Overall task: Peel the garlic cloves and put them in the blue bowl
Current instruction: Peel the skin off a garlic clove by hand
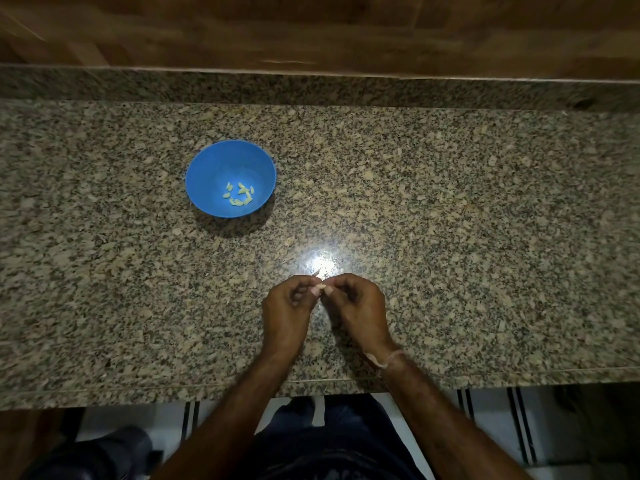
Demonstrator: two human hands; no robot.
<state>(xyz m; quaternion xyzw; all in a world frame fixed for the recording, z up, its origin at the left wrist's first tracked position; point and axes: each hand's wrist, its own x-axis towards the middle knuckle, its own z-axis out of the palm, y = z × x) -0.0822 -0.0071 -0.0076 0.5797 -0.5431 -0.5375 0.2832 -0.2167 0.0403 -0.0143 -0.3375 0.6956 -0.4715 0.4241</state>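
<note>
The counter (pixel 450 220) spans the middle of the frame, with the wall (pixel 311 29) behind it along the top and the floor (pixel 485 427) below its near edge at the bottom. The bowl (pixel 213 168) stands on the counter, left of centre, and cloves (pixel 240 194) lie in its bottom. At lower centre, well apart from the bowl, the left hand (pixel 285 306) and right hand (pixel 356 306) meet above the counter, pinching a clove (pixel 320 287) between them.

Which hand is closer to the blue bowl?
Left. The left hand is right of the blue bowl and nearer the person; the right hand is farther right beside it, both pinching one garlic clove.
</note>
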